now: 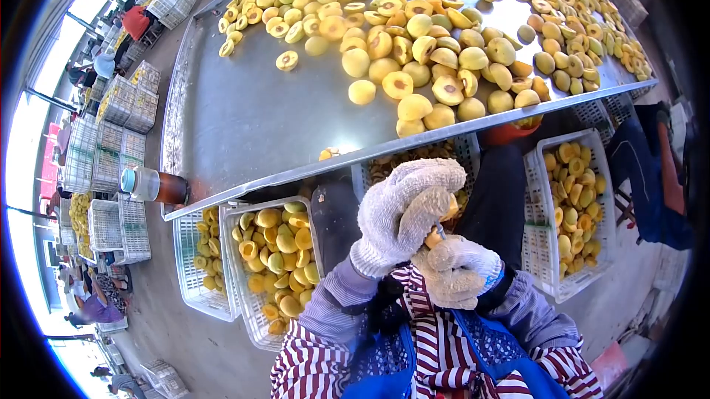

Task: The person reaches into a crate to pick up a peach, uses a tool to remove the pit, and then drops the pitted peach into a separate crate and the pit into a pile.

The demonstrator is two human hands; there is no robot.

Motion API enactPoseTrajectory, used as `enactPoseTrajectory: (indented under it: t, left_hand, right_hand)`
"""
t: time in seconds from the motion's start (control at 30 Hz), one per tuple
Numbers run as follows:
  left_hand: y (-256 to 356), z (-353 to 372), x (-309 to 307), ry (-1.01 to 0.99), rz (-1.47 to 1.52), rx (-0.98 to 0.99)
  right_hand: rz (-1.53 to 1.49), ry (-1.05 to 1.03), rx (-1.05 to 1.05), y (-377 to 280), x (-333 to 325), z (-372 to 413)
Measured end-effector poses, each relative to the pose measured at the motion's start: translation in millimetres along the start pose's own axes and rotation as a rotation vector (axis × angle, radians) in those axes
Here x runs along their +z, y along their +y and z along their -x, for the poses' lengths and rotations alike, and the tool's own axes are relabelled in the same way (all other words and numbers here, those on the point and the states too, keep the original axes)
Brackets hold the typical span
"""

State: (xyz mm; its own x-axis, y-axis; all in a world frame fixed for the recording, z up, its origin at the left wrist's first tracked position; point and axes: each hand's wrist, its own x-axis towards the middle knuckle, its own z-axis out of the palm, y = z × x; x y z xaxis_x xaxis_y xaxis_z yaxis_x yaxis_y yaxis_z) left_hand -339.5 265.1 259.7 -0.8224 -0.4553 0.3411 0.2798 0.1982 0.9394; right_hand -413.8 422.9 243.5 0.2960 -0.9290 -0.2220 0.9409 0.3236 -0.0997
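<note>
1. Left gloved hand [407, 210]: grasping a yellow fruit piece [450, 208], short of the metal table's [244, 107] near edge
2. Right gloved hand [457, 269]: just below; grip obscured, cannot tell
3. Halved fruit [447, 90]: heaped on table

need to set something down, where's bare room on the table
The table is bare toward its near left, between the jar and the fruit halves; small pieces lie by the near edge. Middle and right are mostly crowded.
</note>
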Motion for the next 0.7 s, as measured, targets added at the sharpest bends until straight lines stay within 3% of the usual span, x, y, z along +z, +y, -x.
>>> enactPoseTrajectory:
  t: [0.07, 0.1, 0.23, 0.33, 0.37, 0.4, 0.47, 0.57, 0.6, 0.7]
  left_hand:
    - [2, 4, -5, -0.045, 0.132, -0.124]
    - [13, 3, -4, -0.052, 0.340, -0.342]
    - [16, 8, 11, 0.224, 0.681, -0.526]
    - [12, 6, 6, 0.389, 0.910, -0.708]
    - [8, 10, 5, 0.361, 0.908, -0.646]
    - [4, 11, 3, 0.384, 0.875, -0.627]
    - [-1, 16, -5, 0.462, 0.802, -0.577]
    - [-14, 49, -45, 0.581, 0.489, -0.391]
    - [-21, 68, -61, 0.639, 0.331, -0.316]
    - [-13, 136, -110, 0.867, -0.512, -0.393]
  right_hand:
    - [-0.029, -0.011, 0.012, 3, 0, -4]
    - [0.007, 0.007, 0.007, 3, -1, -5]
    - [0.108, -0.094, -0.086, 3, -2, -11]
    - [0.253, -0.141, 0.018, 3, -1, -13]
    - [0.325, -0.136, 0.081, -1, -2, -13]
    - [0.394, -0.131, 0.144, -3, -2, -13]
    - [0.159, -0.203, 0.062, -1, -4, -16]
    - [-0.064, -0.148, 0.184, -1, -18, -12]
    - [0.019, -0.089, 0.164, -4, -16, -11]
    - [0.447, 0.129, 0.018, -11, 4, -9]
